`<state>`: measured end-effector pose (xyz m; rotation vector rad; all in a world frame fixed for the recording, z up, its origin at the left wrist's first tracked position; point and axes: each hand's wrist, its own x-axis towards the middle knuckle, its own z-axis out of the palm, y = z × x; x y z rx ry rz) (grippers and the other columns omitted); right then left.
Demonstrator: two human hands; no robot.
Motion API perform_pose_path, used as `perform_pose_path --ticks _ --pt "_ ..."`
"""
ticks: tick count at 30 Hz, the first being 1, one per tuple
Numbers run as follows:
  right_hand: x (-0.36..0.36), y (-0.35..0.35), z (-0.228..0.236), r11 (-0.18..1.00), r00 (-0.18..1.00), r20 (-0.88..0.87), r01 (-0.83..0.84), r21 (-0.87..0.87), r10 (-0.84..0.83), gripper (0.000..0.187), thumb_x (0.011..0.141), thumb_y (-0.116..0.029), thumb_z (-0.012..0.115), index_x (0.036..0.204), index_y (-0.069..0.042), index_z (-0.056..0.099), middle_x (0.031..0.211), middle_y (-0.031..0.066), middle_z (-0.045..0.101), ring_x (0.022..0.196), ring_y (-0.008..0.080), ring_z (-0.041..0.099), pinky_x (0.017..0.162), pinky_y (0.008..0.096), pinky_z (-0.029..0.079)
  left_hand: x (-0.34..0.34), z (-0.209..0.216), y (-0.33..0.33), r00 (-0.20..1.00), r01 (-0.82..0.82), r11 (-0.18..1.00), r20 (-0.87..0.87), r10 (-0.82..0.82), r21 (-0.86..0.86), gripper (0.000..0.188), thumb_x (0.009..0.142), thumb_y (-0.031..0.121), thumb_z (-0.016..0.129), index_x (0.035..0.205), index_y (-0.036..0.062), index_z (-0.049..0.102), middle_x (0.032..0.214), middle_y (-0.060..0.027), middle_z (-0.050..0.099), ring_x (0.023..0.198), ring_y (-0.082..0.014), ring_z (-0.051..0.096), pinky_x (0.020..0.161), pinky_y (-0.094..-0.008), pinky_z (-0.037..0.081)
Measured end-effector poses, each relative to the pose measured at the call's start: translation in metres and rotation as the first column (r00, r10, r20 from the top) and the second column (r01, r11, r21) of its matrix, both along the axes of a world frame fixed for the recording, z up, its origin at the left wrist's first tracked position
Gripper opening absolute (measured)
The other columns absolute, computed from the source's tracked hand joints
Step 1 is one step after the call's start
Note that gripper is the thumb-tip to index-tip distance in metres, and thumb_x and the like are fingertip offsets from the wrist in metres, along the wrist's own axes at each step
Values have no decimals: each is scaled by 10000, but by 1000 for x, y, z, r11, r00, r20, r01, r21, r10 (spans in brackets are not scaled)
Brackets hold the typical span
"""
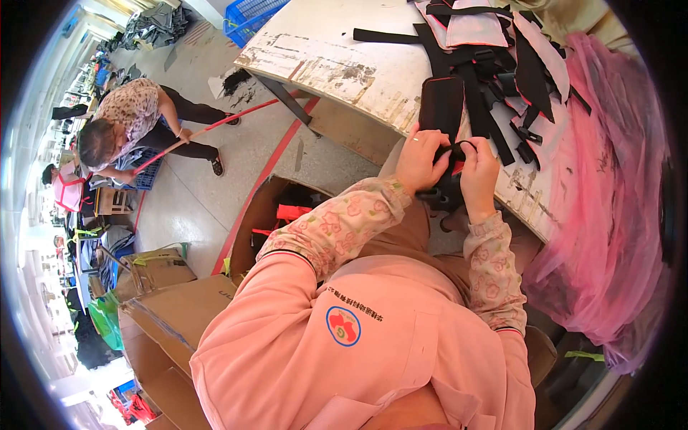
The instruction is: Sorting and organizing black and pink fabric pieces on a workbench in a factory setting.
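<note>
At the table's near edge, both my hands work on one black padded strap point(442, 104). Its wide pad reaches up past my fingers onto the tabletop, and its lower part hangs toward my lap with a dark plastic piece on it. My left hand point(424, 159), wearing a ring, is closed on the strap. Close beside it, my right hand point(480, 172) pinches a narrow black band of the same strap between thumb and fingers. A bit of red shows between the hands. Just beyond, a pile of black straps with buckles point(487, 64) and pale-backed pads lies on the table.
The worn white table point(337, 43) spans the far side. Pink mesh fabric point(595, 215) drapes over its right end. An open cardboard box point(247, 215) with red and black pieces stands left of my legs. Farther left, a person point(136, 122) bends over a long red pole.
</note>
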<state>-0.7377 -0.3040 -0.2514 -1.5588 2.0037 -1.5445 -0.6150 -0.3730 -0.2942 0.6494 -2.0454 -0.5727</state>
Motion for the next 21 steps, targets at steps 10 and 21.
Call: perform_pose_path --ticks 10,21 --pt "5 0 13 979 848 507 -58 -197 152 124 909 -101 517 839 -11 567 746 -7 560 706 61 491 646 204 407 16 7 5 934 179 792 -353 50 584 362 788 -13 571 1136 78 540 868 -56 594 723 -89 534 643 -211 447" --pt "8 26 16 986 978 207 36 -165 -1 84 904 -83 534 862 -10 538 713 102 560 619 185 519 591 277 426 15 48 24 727 685 -114 -667 160 719 368 980 289 397 1151 -12 522 1073 -103 614 919 -182 607 794 -305 494"
